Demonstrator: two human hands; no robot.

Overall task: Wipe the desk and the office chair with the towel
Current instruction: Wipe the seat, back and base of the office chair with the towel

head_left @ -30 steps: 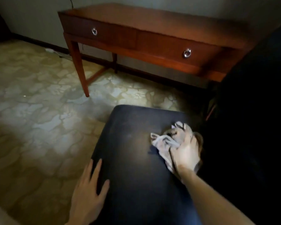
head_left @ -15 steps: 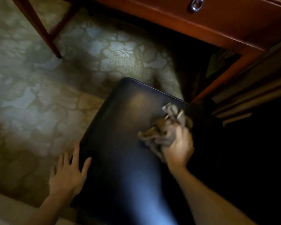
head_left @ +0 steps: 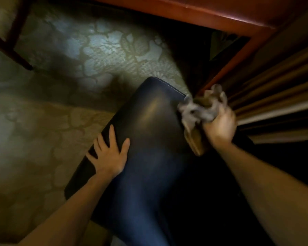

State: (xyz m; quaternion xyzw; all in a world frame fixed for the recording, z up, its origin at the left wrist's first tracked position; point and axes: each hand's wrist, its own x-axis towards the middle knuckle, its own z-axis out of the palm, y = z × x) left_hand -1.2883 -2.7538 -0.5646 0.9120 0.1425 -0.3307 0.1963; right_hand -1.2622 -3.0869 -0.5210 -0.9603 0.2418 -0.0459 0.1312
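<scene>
The office chair's dark blue-black padded seat [head_left: 149,142] fills the middle of the head view, running from the lower centre up toward the desk. My right hand [head_left: 220,127] grips a bunched grey towel [head_left: 196,110] at the seat's far right edge. A brownish part of the towel hangs below the hand. My left hand [head_left: 109,155] rests flat on the seat's left edge with fingers spread. The reddish wooden desk [head_left: 212,13] shows only its lower front rail and a right leg [head_left: 228,68] along the top.
Patterned floral carpet [head_left: 64,86] covers the floor left of the chair. A dark desk leg [head_left: 9,48] stands at the upper left. Brown pleated curtains [head_left: 281,89] hang close on the right, beside the towel. The lower right is in deep shadow.
My view has tilted down and closer to the chair. My right hand has swept the towel to the seat's far right edge. My left hand has slid further onto the seat's left side.
</scene>
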